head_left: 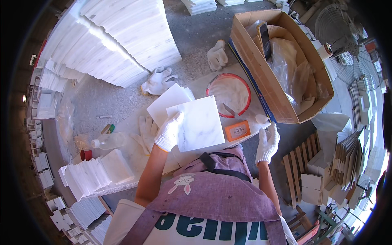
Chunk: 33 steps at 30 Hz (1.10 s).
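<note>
My left hand (170,132), in a white knit glove, is closed on the left edge of a square white marble tile (201,124) with faint grey veins. Partly under that tile lies another white tile (169,102). At the table's right corner my right hand (268,143), also gloved, has thumb and fingertips closed at a small white rounded piece (262,119); its kind is hard to make out. Nearby sit an orange hand-pad box (237,131) and a red-rimmed tub (228,92) of pale powder or paste, with a scraper blade (230,109) in it.
Stacked white tiles (110,36) rise at the far left; a shorter row (87,173) stands near left. Loose gloves (159,81), a clear bottle (108,141) and a red roll (86,155) lie about. A cardboard box (281,69) with plastic, a fan (347,49) and a wooden pallet (300,163) are right.
</note>
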Tool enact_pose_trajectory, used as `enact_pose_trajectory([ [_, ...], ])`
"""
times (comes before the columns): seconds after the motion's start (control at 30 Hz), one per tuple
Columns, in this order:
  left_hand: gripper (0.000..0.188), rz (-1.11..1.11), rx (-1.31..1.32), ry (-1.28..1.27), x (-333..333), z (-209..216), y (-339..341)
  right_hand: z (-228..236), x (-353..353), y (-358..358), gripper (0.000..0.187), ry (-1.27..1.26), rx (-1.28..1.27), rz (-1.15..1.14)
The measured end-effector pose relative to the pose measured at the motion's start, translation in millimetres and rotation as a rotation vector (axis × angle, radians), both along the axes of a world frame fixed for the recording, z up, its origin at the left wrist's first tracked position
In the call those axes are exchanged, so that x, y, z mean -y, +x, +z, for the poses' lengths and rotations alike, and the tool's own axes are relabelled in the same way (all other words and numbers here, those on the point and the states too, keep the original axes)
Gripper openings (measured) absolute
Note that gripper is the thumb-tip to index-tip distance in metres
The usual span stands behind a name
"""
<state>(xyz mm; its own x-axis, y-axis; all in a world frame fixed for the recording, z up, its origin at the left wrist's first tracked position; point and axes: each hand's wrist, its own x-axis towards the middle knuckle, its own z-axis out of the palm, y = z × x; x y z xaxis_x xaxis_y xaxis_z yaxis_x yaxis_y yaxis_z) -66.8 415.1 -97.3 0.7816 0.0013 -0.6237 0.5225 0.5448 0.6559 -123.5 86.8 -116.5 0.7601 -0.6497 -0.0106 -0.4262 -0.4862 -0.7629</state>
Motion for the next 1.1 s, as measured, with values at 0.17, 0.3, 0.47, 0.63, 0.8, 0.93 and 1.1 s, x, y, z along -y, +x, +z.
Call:
enact_pose_trajectory([
  [0.17, 0.028, -0.02, 0.011, 0.07, -1, -4, 1, -31, 2, 25, 0.042, 0.004, -0.019, -0.034],
  [0.3, 0.028, -0.003, 0.019, 0.038, 1, -5, 1, -42, 8, 34, 0.035, 0.114, -0.023, -0.078],
  [0.47, 0.033, -0.039, 0.008, -0.068, -6, -17, 0, -1, 8, 20, 0.033, 0.222, 0.006, -0.041],
  [0.63, 0.035, -0.078, 0.009, -0.109, -7, -16, -1, 32, 5, 22, 0.037, 0.557, 0.175, 0.237],
  [0.8, 0.029, -0.001, 0.01, -0.171, -3, -4, 4, 65, -18, 41, 0.056, 0.615, 0.177, 0.408],
  [0.93, 0.03, 0.063, 0.02, -0.111, -9, 3, 8, 79, -30, 60, 0.071, 0.702, 0.169, 0.534],
  [1.1, 0.034, 0.034, 0.072, -0.098, -31, -4, 30, 84, -40, 91, 0.062, 0.677, 0.137, 0.775],
])
